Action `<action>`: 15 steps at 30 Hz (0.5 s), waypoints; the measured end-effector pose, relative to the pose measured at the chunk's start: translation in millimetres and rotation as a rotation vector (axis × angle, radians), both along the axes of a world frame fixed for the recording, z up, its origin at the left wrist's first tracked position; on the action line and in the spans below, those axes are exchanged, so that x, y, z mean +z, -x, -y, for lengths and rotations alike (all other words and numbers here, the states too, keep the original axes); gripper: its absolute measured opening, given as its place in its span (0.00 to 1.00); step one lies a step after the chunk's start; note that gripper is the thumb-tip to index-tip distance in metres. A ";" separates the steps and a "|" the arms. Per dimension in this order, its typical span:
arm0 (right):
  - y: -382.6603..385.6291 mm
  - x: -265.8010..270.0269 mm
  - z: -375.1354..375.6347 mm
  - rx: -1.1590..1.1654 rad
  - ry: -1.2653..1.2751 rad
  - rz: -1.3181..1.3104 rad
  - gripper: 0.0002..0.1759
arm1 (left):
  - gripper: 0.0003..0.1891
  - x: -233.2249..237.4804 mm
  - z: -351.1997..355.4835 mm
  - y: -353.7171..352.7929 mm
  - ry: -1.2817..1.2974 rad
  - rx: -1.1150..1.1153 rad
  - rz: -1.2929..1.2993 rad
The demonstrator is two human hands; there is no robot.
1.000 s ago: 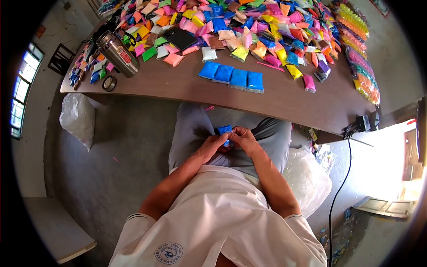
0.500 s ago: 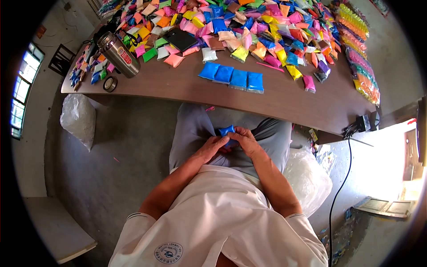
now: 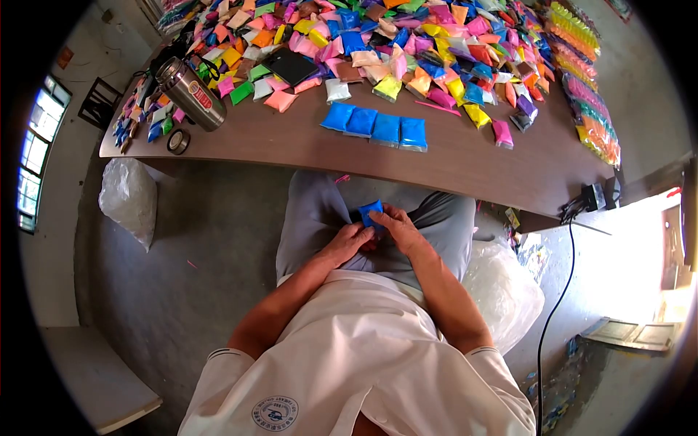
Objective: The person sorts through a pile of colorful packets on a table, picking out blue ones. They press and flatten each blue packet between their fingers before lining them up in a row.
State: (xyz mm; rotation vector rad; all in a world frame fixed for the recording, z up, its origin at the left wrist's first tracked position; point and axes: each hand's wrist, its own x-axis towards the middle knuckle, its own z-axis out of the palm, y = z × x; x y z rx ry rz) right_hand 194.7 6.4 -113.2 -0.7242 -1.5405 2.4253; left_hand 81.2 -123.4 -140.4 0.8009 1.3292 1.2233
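Above my lap, a small blue packet (image 3: 370,211) is held between my two hands. My left hand (image 3: 350,242) grips its lower left side, with the fingers curled in. On the right side, my right hand (image 3: 399,226) pinches it with thumb and fingers; some of the fingertips are hidden. Ahead on the table, several blue packets (image 3: 385,129) lie side by side in a slightly slanting row near the front edge.
A big heap of coloured packets (image 3: 407,43) covers the back of the brown table (image 3: 269,138). At the left stand a steel flask (image 3: 191,94) and its lid (image 3: 178,141). A black flat object (image 3: 291,67) rests on the heap. Plastic bags (image 3: 502,291) and a black cable (image 3: 556,312) are at right.
The blue packet now shows more of its flat face above my fingers. My right thumb has shifted onto that face, while both hands stay over my lap.
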 end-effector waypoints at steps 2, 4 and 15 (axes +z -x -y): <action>1.9 1.4 2.2 -0.016 0.007 -0.002 0.13 | 0.19 -2.8 0.9 0.2 0.003 0.005 -0.009; 3.7 -3.7 2.5 -0.039 -0.027 0.027 0.12 | 0.18 0.0 0.4 -1.0 0.020 0.018 -0.017; -0.3 -15.5 -6.1 -0.020 0.144 0.008 0.08 | 0.17 1.8 0.2 -3.1 0.048 -0.016 -0.120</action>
